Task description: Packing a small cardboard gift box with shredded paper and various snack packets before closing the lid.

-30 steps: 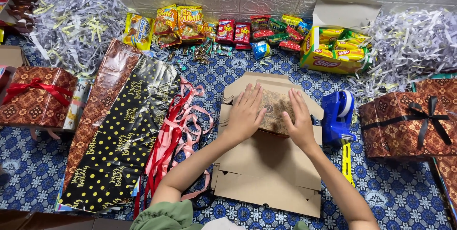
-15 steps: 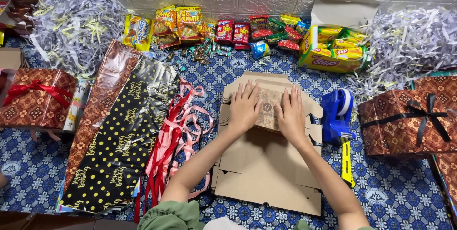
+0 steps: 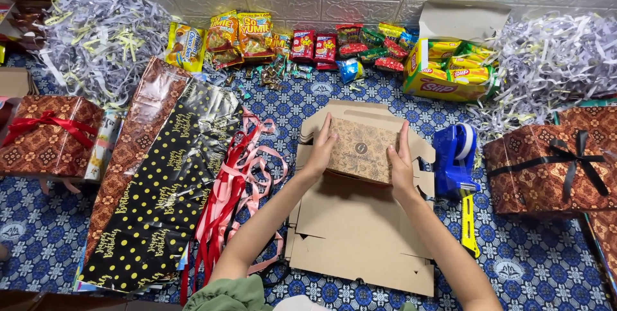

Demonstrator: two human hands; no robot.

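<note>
A brown patterned cardboard panel is tilted up from the stack of flat cardboard box blanks in front of me. My left hand grips its left edge and my right hand grips its right edge. Both thumbs rest on the printed face. The panel's lower edge meets the blanks beneath.
A blue tape dispenser and yellow cutter lie right of the blanks. Ribbons and dotted black wrapping sheets lie left. Wrapped boxes, snack packets, a yellow snack carton and shredded paper line the back.
My hands lay flat on top of the patterned panel pressing it down. They have slid out to its side edges and raised it so its printed face shows.
</note>
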